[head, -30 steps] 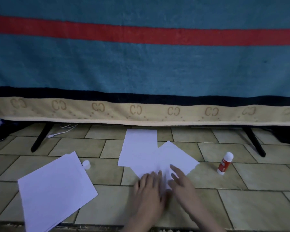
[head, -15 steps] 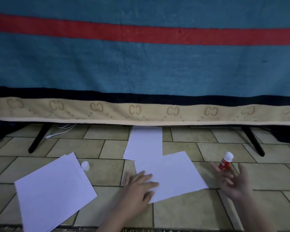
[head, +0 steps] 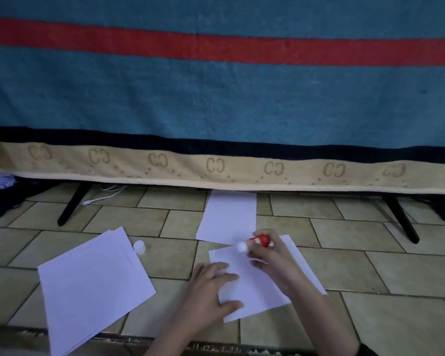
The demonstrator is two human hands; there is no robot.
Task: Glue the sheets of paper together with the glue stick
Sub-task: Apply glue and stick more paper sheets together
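Since half a second ago, right hand (head: 270, 258) is no longer reaching toward 3 o'clock; it is now back over the near sheet (head: 257, 283), carrying the glue stick (head: 257, 242), which was standing on the floor tiles (head: 357, 265) before. Left hand (head: 211, 289) is staying put on that sheet's 9 o'clock edge.

Right-hand grip: fingers curled and clamped round the red barrel of the glue stick, holding it near-horizontal, white tip pointing toward 9 o'clock. Tip is sitting at the sheet's 12 o'clock edge; whether it is actually touching the paper, cannot tell.

Left-hand grip: fingers apart and fairly straight, pressing flat on the sheet, thumb lying along the 6 o'clock side.

Near sheet is lying skewed on the floor. A second sheet (head: 229, 214) is lying at 12 o'clock from it, its near edge just beside the glue tip, its far edge reaching under the blanket hem (head: 216, 168).

Paper stack (head: 93, 286) is lying at 9 o'clock of the hands, well apart from them. White cap (head: 139, 246) is standing just beside the stack's 1 o'clock corner.

Blue blanket with a red stripe is hanging across the far view, dark stand legs (head: 72, 204) showing beneath it, a white cable (head: 105, 194) lying near the left leg.
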